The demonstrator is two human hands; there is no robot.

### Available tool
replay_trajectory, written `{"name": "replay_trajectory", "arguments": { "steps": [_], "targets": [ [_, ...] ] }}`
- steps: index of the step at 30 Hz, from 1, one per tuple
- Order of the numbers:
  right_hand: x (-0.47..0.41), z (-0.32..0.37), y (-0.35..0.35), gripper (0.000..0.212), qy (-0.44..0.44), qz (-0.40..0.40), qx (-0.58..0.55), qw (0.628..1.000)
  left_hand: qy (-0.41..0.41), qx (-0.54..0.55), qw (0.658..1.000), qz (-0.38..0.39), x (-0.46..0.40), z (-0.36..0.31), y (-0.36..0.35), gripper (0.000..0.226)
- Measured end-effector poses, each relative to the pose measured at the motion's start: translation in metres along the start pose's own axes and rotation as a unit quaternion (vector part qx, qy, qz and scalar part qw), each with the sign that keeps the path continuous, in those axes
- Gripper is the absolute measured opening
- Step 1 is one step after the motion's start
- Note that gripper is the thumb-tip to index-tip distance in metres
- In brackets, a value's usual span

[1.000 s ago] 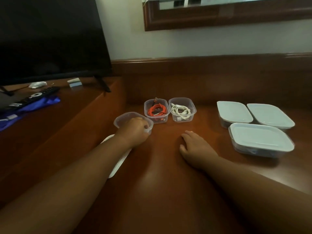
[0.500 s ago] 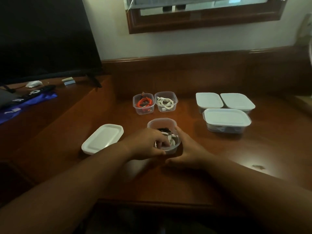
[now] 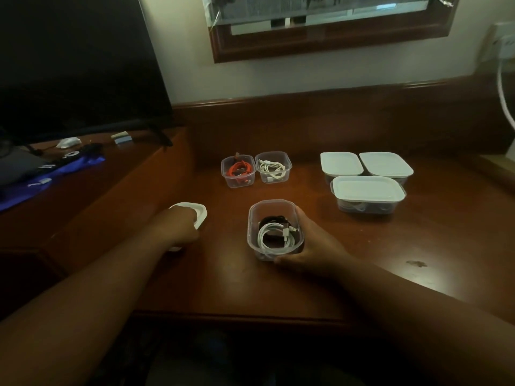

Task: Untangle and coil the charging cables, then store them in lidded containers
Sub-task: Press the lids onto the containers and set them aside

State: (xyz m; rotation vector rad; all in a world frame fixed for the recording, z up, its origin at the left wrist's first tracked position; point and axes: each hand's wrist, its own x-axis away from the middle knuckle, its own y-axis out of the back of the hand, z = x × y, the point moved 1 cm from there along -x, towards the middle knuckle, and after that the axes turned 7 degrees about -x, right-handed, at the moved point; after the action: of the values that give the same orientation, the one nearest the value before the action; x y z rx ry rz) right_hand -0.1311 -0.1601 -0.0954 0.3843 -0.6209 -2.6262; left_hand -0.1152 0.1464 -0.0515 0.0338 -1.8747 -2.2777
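A brown wooden desk (image 3: 418,246) carries three open tubs of cables mid-desk, three lidded tubs (image 3: 367,181) toward its right edge, and seemingly a loose white lid (image 3: 200,214) leftward.

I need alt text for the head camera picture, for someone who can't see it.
A person's right hand holds an open tub of coiled cables on a wooden desk, while the left hand rests on a white lid. Behind stand two more open tubs and three lidded ones.

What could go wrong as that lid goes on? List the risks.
1. The coiled white cable in the clear open plastic container might get pinched under the lid.
2. The left hand covers most of the white plastic lid, so its grip looks uncertain.
3. The right hand steadies only one side; pressing could tip it.
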Motion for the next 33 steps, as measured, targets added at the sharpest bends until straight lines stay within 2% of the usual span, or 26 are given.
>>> {"name": "replay_trajectory", "arguments": {
  "steps": [4, 8, 11, 14, 20, 26, 30, 33],
  "targets": [
    [-0.001, 0.0, 0.0, 0.109, -0.001, 0.003, 0.005, 1.0, 0.003, -0.008, 1.0, -0.005, -0.002, 0.001, -0.005, 0.036],
    [-0.001, -0.001, -0.002, 0.113, -0.005, 0.001, 0.02, 1.0, -0.007, -0.038, 0.999, -0.022, 0.006, -0.008, -0.002, 0.01],
    [-0.003, -0.003, -0.002, 0.117, -0.014, 0.002, 0.027, 1.0, -0.012, -0.035, 0.999, -0.039, 0.011, -0.015, 0.0, 0.026],
    [-0.003, -0.004, -0.002, 0.115, -0.007, -0.002, 0.03, 1.0, -0.024, -0.035, 0.998, -0.046, 0.008, -0.014, 0.0, 0.023],
    [-0.005, -0.005, -0.002, 0.109, 0.004, -0.004, 0.029, 1.0, -0.017, -0.04, 0.999, 0.003, 0.011, -0.015, 0.006, 0.026],
    [-0.005, -0.007, -0.002, 0.12, -0.009, -0.013, 0.049, 0.999, -0.06, 0.034, 0.996, -0.061, 0.03, -0.055, 0.035, 0.072],
    [-0.008, -0.01, -0.003, 0.131, -0.019, -0.006, 0.084, 0.996, -0.125, 0.112, 0.981, -0.101, 0.05, -0.103, 0.05, 0.063],
    [-0.01, -0.011, -0.005, 0.127, -0.021, -0.014, 0.084, 0.996, -0.148, 0.157, 0.97, -0.111, 0.054, -0.129, 0.054, 0.059]
  ]
}}
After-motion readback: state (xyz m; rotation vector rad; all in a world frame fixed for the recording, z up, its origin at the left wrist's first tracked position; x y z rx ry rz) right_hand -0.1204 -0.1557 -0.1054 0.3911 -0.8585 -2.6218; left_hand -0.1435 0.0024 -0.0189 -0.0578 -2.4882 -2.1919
